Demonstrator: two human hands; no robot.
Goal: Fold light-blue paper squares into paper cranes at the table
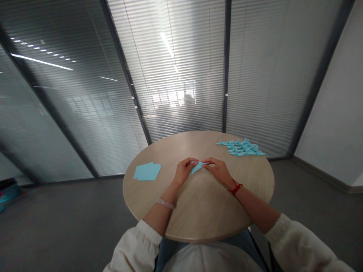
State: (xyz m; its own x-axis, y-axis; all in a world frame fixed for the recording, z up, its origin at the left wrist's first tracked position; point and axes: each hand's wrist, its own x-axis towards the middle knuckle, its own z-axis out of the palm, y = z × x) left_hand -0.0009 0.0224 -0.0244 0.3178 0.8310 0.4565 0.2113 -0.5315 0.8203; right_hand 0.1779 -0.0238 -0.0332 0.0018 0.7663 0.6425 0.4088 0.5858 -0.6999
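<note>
A small folded piece of light-blue paper is held between both hands over the middle of the round table. My left hand pinches its left edge between thumb and fingers. From the other side, my right hand grips the paper's right corner in a pinch. The fingers cover part of the folds. To the left lies a small stack of flat light-blue paper sheets. Several folded light-blue paper cranes stand in rows at the table's far right.
The round wooden table has its near edge against my body. Behind it rises a glass partition with blinds and dark frames. A blurred dark and blue object sits on the floor at far left.
</note>
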